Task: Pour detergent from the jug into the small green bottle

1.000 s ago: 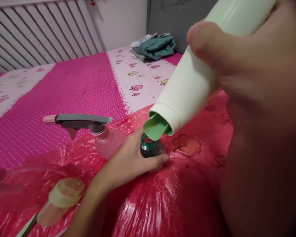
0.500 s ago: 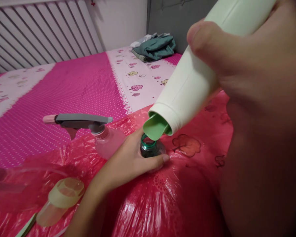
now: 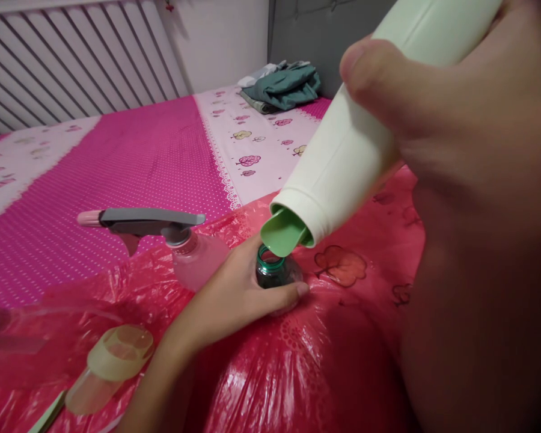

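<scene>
My left hand [image 3: 247, 288] is wrapped round a small clear bottle [image 3: 277, 273] with a green threaded neck, standing on red plastic sheeting. Its mouth faces up and is uncapped. Above it, my right hand [image 3: 455, 114] grips a large pale green-white bottle [image 3: 342, 162], tilted down to the left. A green pouring spout [image 3: 282, 231] sticks out of its mouth, right over the small bottle's neck. I cannot make out any liquid flowing. Left of my left hand, a pink spray bottle [image 3: 198, 258] with a grey trigger head [image 3: 148, 219] stands upright.
A pale yellow measuring cap [image 3: 110, 364] lies at lower left, near a green strip [image 3: 49, 412]. The red plastic sheet [image 3: 261, 373] covers part of a bed with a pink patterned bedspread [image 3: 144, 156]. Folded clothes [image 3: 284, 87] lie at the back, near a white radiator [image 3: 72, 60].
</scene>
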A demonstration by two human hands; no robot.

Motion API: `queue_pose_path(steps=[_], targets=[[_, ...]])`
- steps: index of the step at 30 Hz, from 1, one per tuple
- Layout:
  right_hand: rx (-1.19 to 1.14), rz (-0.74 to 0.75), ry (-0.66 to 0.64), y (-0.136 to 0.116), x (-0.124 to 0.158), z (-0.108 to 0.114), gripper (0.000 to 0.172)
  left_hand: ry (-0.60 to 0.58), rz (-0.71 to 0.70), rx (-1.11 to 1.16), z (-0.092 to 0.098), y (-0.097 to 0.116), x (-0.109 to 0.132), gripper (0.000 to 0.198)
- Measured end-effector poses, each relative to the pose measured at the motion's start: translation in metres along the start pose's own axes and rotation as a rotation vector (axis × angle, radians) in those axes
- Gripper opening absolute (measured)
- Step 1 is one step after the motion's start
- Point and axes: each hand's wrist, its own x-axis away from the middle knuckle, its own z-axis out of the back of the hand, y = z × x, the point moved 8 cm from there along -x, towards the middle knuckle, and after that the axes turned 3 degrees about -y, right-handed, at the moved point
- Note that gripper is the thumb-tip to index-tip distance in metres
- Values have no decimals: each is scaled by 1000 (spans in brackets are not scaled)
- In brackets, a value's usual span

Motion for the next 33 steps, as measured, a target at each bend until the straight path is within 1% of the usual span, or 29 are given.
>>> queue_pose_path(steps=[3, 4, 5, 7, 11, 14, 15, 18, 22, 26, 29, 30, 32, 33], targets=[[31, 14, 17, -1, 1, 2, 91, 21, 2, -5, 2, -1, 0, 43], [40, 15, 19, -1, 1, 2, 90, 23, 4, -2, 2, -1, 0, 43], [40, 9, 15, 0, 1, 1, 92, 18, 7, 5, 1, -2, 0, 44], [31, -3, 0, 1, 1, 0, 102, 2, 6, 21, 0, -1, 0, 44], [32, -6, 2, 2, 0, 0, 98, -6, 3, 23, -1, 0, -1, 44], [29, 1, -6, 3, 1, 1, 107, -23, 11, 47, -2, -1, -1, 46], [38, 2, -3, 4, 1, 1, 106, -26, 13, 54, -3, -1, -1, 46], [77, 7, 9, 3, 1, 2, 95, -20, 16, 54, -2, -1, 0, 46], [36, 18, 32, 1, -1, 2, 97, -32, 18, 73, -2, 0, 1, 44], [46, 32, 47, -2, -1, 3, 88, -34, 13, 80, -3, 0, 0, 44], [10, 47, 17, -3, 0, 2, 99, -14, 9, 65, -2, 0, 0, 44], [8, 45, 11, -3, 1, 2, 106, -10, 13, 64, -1, 0, 0, 43], [4, 19, 17, -1, 2, 3, 113, -14, 19, 69, -2, 0, 0, 43], [8, 12, 24, 0, 2, 3, 110, -20, 21, 72, -2, 0, 0, 43]])
